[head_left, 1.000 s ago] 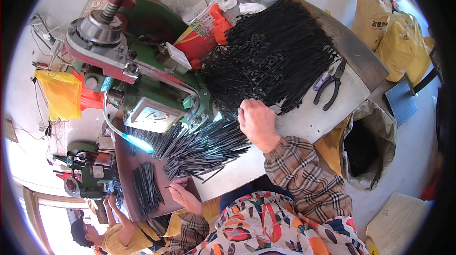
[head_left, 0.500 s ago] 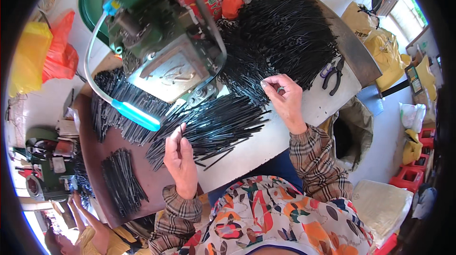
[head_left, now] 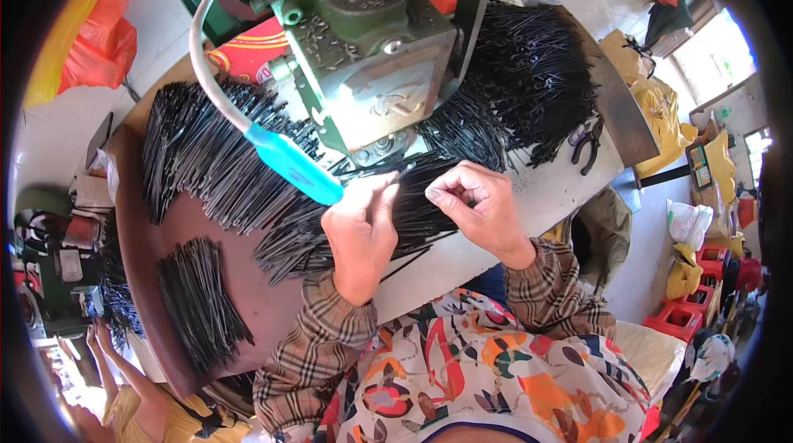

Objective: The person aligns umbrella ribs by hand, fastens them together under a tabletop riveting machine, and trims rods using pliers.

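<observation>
My left hand (head_left: 362,232) is closed in a pinch just below the head of a green press machine (head_left: 363,55). What lies between its fingertips is too small to make out. Close by on the right, my right hand (head_left: 481,208) also pinches, its thumb and forefinger pointing at the left hand; any item in it is hidden. Under both hands spreads a heap of thin black strips (head_left: 297,245). A lamp with a blue head (head_left: 296,169) on a white bent arm shines beside the left fingers.
More black strips (head_left: 223,154) lie left of the press, with a separate bundle (head_left: 202,303) at the near left. A big black pile (head_left: 533,71) fills the back right, beside black-handled pliers (head_left: 586,146). An open sack (head_left: 607,232) stands at the table's right edge. Another person's arms (head_left: 124,364) show lower left.
The view has shifted, so the press sits further right. My left hand has risen toward the press, and my right hand has come in and down, bringing the hands close together.
</observation>
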The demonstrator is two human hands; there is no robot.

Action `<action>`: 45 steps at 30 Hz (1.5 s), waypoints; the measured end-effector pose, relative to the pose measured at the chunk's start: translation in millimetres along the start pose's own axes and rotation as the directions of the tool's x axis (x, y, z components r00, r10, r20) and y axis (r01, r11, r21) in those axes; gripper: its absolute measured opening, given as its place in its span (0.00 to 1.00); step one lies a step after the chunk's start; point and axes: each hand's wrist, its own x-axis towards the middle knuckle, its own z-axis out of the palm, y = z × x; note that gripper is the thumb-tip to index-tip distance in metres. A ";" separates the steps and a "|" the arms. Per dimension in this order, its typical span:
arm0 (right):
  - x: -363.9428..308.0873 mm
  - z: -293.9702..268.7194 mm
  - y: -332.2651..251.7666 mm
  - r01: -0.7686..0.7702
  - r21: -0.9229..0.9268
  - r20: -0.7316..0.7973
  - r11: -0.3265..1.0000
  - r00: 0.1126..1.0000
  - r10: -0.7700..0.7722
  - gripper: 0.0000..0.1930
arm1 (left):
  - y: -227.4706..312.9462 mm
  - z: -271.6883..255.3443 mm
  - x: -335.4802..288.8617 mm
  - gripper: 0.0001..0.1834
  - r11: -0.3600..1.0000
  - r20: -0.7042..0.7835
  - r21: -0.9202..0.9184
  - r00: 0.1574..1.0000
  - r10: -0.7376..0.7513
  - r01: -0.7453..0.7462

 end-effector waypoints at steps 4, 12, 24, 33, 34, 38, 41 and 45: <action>5.3 6.3 -1.7 0.041 -0.082 0.038 0.996 0.999 -0.038 0.02 | -15.7 -4.6 -0.8 0.07 0.970 0.077 -0.137 0.978 -0.194 0.203; 28.8 21.9 4.2 0.559 -0.353 0.386 0.750 0.817 -0.428 0.11 | -26.0 -4.3 8.9 0.06 0.979 0.020 -0.121 0.986 -0.165 0.166; 23.3 40.7 26.1 0.099 -0.106 0.025 0.989 0.995 -0.097 0.08 | -32.6 3.3 9.4 0.09 0.948 -0.049 -0.228 0.970 -0.238 0.221; 24.6 41.3 36.1 0.087 -0.003 -0.014 0.996 0.996 -0.087 0.08 | -34.9 7.6 7.4 0.09 0.940 -0.051 -0.260 0.969 -0.243 0.222; 24.6 41.6 36.2 0.090 0.003 -0.016 0.996 0.996 -0.090 0.08 | -34.6 7.3 7.3 0.10 0.942 -0.046 -0.252 0.970 -0.240 0.221; 25.8 42.1 37.5 0.093 0.021 -0.017 0.995 0.996 -0.093 0.08 | -36.7 6.2 6.4 0.10 0.960 -0.054 -0.208 0.978 -0.203 0.188; 27.5 40.6 43.0 0.064 0.054 0.008 0.996 0.998 -0.065 0.08 | -38.2 6.1 5.7 0.10 0.957 -0.051 -0.240 0.982 -0.183 0.165; 31.7 40.6 45.7 0.060 0.099 0.010 0.993 0.998 -0.061 0.06 | -41.2 3.4 7.6 0.11 0.971 -0.045 -0.195 0.987 -0.153 0.141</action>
